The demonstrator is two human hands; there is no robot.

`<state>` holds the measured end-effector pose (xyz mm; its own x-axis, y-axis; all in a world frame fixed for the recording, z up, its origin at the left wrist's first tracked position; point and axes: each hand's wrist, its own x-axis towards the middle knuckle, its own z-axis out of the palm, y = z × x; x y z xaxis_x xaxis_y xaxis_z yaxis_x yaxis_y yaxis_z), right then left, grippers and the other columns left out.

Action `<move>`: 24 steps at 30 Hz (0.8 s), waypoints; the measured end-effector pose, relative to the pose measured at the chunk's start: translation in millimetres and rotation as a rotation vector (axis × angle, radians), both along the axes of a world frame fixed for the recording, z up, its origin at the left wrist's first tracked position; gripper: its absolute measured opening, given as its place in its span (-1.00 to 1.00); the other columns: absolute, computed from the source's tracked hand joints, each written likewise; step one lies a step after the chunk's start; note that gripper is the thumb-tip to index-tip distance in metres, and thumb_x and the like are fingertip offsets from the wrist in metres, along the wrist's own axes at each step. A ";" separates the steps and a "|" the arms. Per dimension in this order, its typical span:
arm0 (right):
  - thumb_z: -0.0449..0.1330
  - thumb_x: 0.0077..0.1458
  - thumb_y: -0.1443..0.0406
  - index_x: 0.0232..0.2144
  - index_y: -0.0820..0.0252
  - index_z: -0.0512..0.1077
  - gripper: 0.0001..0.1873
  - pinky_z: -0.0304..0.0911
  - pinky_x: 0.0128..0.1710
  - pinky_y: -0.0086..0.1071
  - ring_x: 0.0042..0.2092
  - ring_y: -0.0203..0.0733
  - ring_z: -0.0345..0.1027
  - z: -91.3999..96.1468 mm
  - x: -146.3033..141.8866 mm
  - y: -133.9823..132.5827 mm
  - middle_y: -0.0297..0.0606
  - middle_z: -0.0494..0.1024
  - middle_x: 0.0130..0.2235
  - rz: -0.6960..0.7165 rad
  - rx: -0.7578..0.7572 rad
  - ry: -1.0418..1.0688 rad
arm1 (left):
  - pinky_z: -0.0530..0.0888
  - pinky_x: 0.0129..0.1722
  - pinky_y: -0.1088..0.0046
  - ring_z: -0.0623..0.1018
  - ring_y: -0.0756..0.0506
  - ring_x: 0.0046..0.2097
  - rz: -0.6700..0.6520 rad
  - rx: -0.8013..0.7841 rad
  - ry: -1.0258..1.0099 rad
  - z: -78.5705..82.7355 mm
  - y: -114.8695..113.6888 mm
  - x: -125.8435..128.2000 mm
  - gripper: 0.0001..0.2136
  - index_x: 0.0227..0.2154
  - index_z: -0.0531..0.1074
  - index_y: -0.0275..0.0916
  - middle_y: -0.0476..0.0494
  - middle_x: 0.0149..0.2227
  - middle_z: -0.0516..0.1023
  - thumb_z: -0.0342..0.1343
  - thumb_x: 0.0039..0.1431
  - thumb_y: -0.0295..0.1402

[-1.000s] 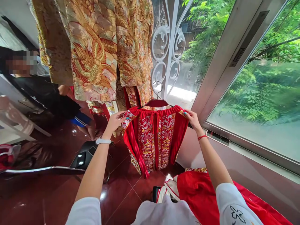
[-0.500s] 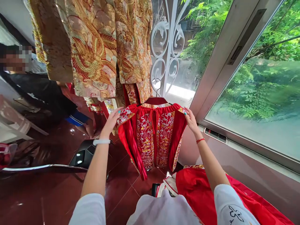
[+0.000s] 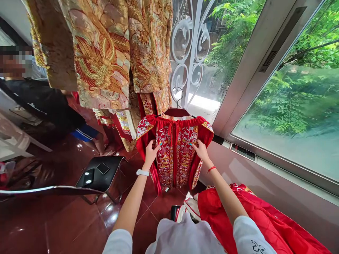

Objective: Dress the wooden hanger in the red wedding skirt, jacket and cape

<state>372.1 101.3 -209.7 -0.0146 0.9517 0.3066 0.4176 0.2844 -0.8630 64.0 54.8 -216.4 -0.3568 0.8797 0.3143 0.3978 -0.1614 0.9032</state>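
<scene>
A red garment (image 3: 164,165) with gold and silver embroidery hangs from a dark hanger (image 3: 177,112). Its gathered top edge has a red tie (image 3: 174,129) at the middle, and a plain red strip runs down between two embroidered panels. My left hand (image 3: 151,152) is closed at the outer edge of the left panel, thumb in front. On the other side, my right hand (image 3: 200,151) grips the right panel's outer edge the same way. The fingers of both hands are partly hidden by the cloth. Red folds with embroidered borders stand out at both sides.
Gold embroidered garments (image 3: 103,63) hang at upper left, near a white scroll grille (image 3: 189,53). A black chair (image 3: 108,173) carries two dark flat devices. Red cloth (image 3: 227,208) lies at lower right; a phone (image 3: 243,152) rests on the sill. A person (image 3: 39,98) is at left.
Both hands have moved inward and down, from the garment's upper outer corners to the outer edges of its front panels. The garment still hangs in about the same place.
</scene>
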 end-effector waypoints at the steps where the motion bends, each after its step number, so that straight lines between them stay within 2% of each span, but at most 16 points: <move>1: 0.14 0.06 -0.03 -0.36 0.11 0.32 -0.66 0.35 -0.21 -0.14 -0.27 0.00 0.42 0.3 8.7 -2.2 -0.11 0.57 -0.29 -0.035 0.011 -0.013 | 0.51 -0.15 0.27 0.56 -0.15 -0.23 -0.005 -0.011 0.024 0.2 -4.3 -6.9 -0.68 -0.12 0.43 -0.24 -0.21 -0.20 0.57 0.13 0.15 -0.15; 4: 0.10 0.09 -0.05 -0.45 0.08 0.24 -0.65 0.25 -0.36 -0.28 -0.41 -0.14 0.27 1.1 27.9 -10.2 -0.28 0.46 -0.47 -0.190 0.071 -0.027 | 0.50 -0.20 0.29 0.55 -0.14 -0.29 0.071 -0.021 0.107 2.6 -18.0 -21.5 -0.73 -0.19 0.46 -0.25 -0.17 -0.28 0.58 0.08 0.18 -0.17; 7: 0.14 0.06 -0.09 -0.50 0.07 0.21 -0.59 0.20 -0.39 -0.32 -0.45 -0.20 0.21 6.9 31.3 -16.3 -0.34 0.40 -0.51 -0.117 0.057 -0.061 | 0.52 -0.18 0.27 0.56 -0.15 -0.28 0.016 -0.044 0.180 11.1 -30.2 -21.7 -0.72 -0.16 0.47 -0.26 -0.19 -0.26 0.58 0.09 0.18 -0.19; 9: 0.18 0.05 -0.09 -0.46 0.10 0.29 -0.59 0.25 -0.36 -0.30 -0.42 -0.17 0.28 18.4 31.0 -17.8 -0.29 0.46 -0.46 -0.068 0.065 -0.037 | 0.54 -0.15 0.26 0.58 -0.16 -0.21 0.014 0.029 0.201 22.8 -38.2 -19.6 -0.72 -0.12 0.46 -0.25 -0.23 -0.17 0.57 0.08 0.20 -0.20; 10: 0.17 0.07 -0.08 -0.41 0.11 0.34 -0.60 0.28 -0.34 -0.29 -0.38 -0.14 0.33 26.9 31.9 -17.2 -0.25 0.50 -0.41 -0.103 0.101 -0.001 | 0.54 -0.13 0.27 0.58 -0.16 -0.17 0.049 0.097 0.208 30.8 -41.6 -20.0 -0.73 -0.11 0.46 -0.24 -0.25 -0.12 0.56 0.06 0.23 -0.21; 12: 0.14 0.14 -0.06 -0.25 0.14 0.40 -0.60 0.33 -0.26 -0.27 -0.27 -0.10 0.41 48.3 36.7 -11.9 -0.17 0.54 -0.28 -0.268 0.234 0.077 | 0.54 -0.04 0.24 0.57 -0.17 -0.06 0.162 0.241 0.246 50.5 -44.2 -25.6 -0.74 -0.07 0.44 -0.21 -0.27 -0.05 0.52 0.05 0.26 -0.25; 14: 0.13 0.17 -0.04 -0.09 0.15 0.41 -0.56 0.36 -0.15 -0.23 -0.13 -0.06 0.43 71.9 42.9 -0.2 -0.10 0.55 -0.13 -0.394 0.382 0.085 | 0.45 0.15 0.15 0.49 -0.24 0.12 0.244 0.324 0.349 72.0 -38.2 -36.2 -0.63 0.05 0.39 -0.20 -0.31 0.07 0.46 0.16 0.17 -0.28; 15: 0.14 0.17 -0.02 -0.02 0.15 0.41 -0.53 0.36 -0.08 -0.20 -0.06 -0.04 0.42 82.8 44.9 7.7 -0.09 0.54 -0.05 -0.370 0.421 0.053 | 0.37 0.25 0.09 0.41 -0.29 0.22 0.237 0.329 0.414 81.9 -31.7 -42.1 -0.50 0.12 0.33 -0.21 -0.34 0.15 0.40 0.23 0.10 -0.30; 17: 0.15 0.17 -0.01 0.05 0.14 0.42 -0.49 0.33 0.02 -0.15 0.00 -0.02 0.40 99.3 44.7 24.5 -0.10 0.53 0.01 -0.179 0.390 -0.037 | 0.23 0.35 0.01 0.26 -0.36 0.35 0.117 0.261 0.521 96.5 -14.5 -52.4 -0.31 0.25 0.21 -0.23 -0.39 0.29 0.26 0.27 0.03 -0.36; 19: 0.10 0.21 -0.01 0.00 0.16 0.48 -0.52 0.31 0.06 -0.11 -0.02 0.00 0.42 106.8 38.9 37.5 -0.11 0.58 -0.04 -0.025 0.291 -0.089 | 0.23 0.34 -0.04 0.25 -0.37 0.36 0.017 0.167 0.543 102.7 2.7 -59.3 -0.35 0.29 0.16 -0.24 -0.42 0.32 0.22 0.15 0.11 -0.41; 21: 0.05 0.24 -0.01 -0.02 0.16 0.50 -0.52 0.28 0.12 -0.08 0.01 0.03 0.43 104.9 33.5 41.7 -0.10 0.59 -0.03 0.016 0.253 -0.094 | 0.25 0.33 -0.03 0.29 -0.34 0.35 -0.012 0.128 0.511 100.4 13.3 -63.6 -0.40 0.30 0.16 -0.23 -0.41 0.32 0.23 0.01 0.16 -0.46; 24: 0.08 0.24 0.02 0.19 0.11 0.35 -0.44 0.17 0.25 -0.09 0.22 0.01 0.30 82.4 48.1 28.2 -0.08 0.43 0.22 0.034 0.277 -0.110 | 0.14 0.40 0.05 0.21 -0.27 0.39 -0.018 0.168 0.438 79.5 8.3 -70.0 -0.34 0.32 0.10 -0.21 -0.36 0.36 0.20 0.04 0.13 -0.43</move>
<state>420.2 129.5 -127.3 -0.0926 0.8304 0.5495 0.4901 0.5184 -0.7008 -6.0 63.1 -136.9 -0.1437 0.8088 0.5702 0.7318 -0.3011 0.6114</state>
